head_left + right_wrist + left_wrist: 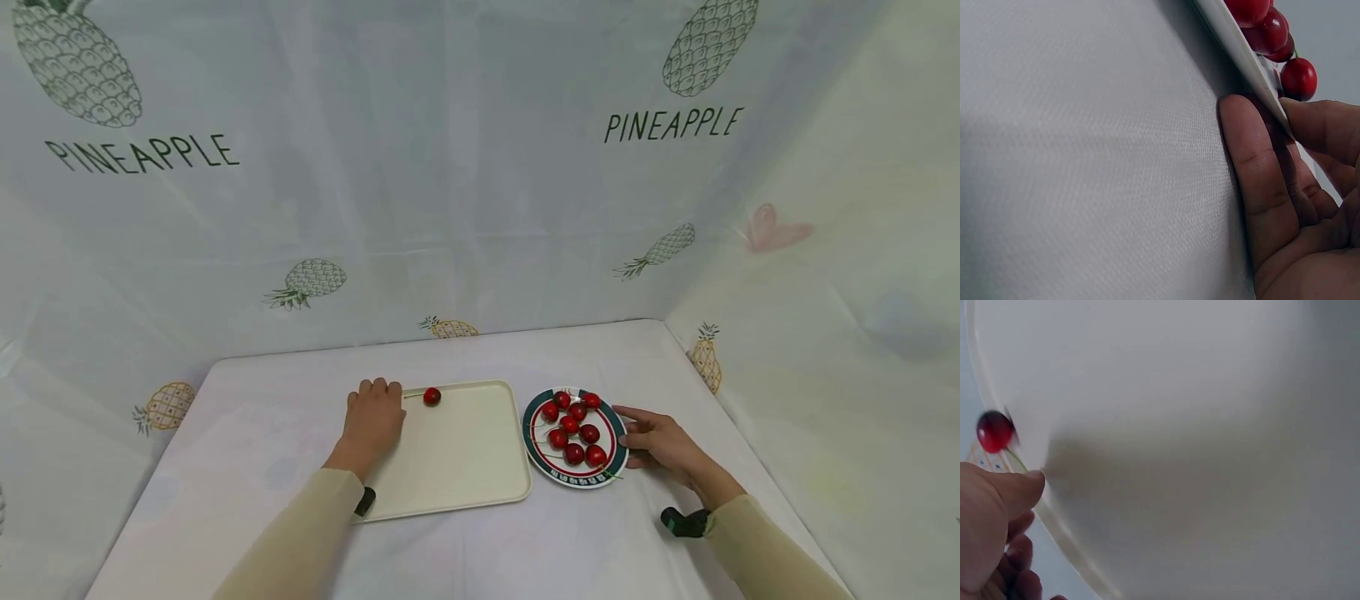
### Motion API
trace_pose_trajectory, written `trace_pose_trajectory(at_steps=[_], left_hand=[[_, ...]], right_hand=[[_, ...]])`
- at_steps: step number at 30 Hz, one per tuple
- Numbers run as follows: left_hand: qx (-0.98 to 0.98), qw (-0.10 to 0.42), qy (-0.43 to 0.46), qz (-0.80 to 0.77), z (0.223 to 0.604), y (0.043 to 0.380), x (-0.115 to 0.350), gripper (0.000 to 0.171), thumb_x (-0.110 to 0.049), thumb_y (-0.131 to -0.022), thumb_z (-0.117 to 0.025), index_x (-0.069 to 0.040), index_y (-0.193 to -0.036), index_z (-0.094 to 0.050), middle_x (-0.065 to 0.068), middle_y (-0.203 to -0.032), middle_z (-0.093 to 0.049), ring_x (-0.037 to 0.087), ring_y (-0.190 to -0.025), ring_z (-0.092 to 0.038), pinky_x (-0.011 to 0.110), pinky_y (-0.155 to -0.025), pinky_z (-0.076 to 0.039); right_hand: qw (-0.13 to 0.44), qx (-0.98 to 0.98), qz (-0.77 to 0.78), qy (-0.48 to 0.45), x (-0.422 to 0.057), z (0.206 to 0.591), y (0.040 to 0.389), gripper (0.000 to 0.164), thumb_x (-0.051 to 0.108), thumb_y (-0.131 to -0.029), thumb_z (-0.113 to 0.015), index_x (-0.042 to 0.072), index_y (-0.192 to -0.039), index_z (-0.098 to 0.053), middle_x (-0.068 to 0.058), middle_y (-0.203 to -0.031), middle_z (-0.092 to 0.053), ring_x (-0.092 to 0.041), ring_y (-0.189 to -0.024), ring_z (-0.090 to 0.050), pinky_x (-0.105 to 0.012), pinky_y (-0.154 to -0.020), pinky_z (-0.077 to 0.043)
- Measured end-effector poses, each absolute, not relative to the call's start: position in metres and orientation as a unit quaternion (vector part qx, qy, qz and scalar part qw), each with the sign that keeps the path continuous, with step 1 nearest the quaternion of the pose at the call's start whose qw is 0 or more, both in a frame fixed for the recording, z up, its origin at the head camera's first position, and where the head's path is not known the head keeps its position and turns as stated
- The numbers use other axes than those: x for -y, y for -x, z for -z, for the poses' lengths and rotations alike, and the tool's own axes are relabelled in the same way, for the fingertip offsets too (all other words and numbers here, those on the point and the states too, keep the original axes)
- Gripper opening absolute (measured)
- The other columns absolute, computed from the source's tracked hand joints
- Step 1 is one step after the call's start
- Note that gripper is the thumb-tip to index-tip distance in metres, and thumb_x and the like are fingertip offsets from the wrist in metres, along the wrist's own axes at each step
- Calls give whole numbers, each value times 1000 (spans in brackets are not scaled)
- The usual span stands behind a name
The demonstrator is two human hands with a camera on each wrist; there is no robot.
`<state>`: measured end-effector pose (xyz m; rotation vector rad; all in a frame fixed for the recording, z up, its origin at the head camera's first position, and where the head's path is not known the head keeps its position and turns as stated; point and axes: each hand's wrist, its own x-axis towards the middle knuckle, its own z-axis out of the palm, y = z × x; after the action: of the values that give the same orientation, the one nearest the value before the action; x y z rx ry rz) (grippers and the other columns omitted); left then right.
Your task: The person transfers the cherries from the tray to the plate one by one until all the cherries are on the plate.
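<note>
At the tray's far left, my left hand (372,421) pinches the thin green stem of a red cherry (432,397) between thumb and fingers. In the left wrist view that cherry (994,431) appears by the rim of the cream rectangular tray (465,454), the stem running to my thumb tip. To the right, a round plate (532,437) with a dark green rim bears several stemmed cherries (570,425). My right hand (667,447) grips the plate's right edge; the right wrist view shows the thumb on top and fingers (1254,150) underneath the rim.
Tray and plate sit side by side on a white-clothed table (247,442). Behind it hangs a pale curtain (420,183) printed with pineapples. A dark wrist strap (684,522) shows at the right cuff.
</note>
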<state>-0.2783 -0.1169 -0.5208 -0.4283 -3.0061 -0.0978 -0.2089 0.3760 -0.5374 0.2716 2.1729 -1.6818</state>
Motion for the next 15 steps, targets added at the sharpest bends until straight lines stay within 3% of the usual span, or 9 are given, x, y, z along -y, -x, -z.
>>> trace_pose_trajectory(at_steps=[15], left_hand=[[983, 30, 180, 26, 525, 296, 112, 23, -22, -102, -71, -4, -116, -67, 12, -109, -60, 33, -102, -50, 51, -88, -43]], right_hand=[[190, -771, 600, -97, -375, 535, 209, 65, 8, -102, -65, 9, -162, -40, -27, -144, -55, -24, -95, -71, -38, -79, -64]])
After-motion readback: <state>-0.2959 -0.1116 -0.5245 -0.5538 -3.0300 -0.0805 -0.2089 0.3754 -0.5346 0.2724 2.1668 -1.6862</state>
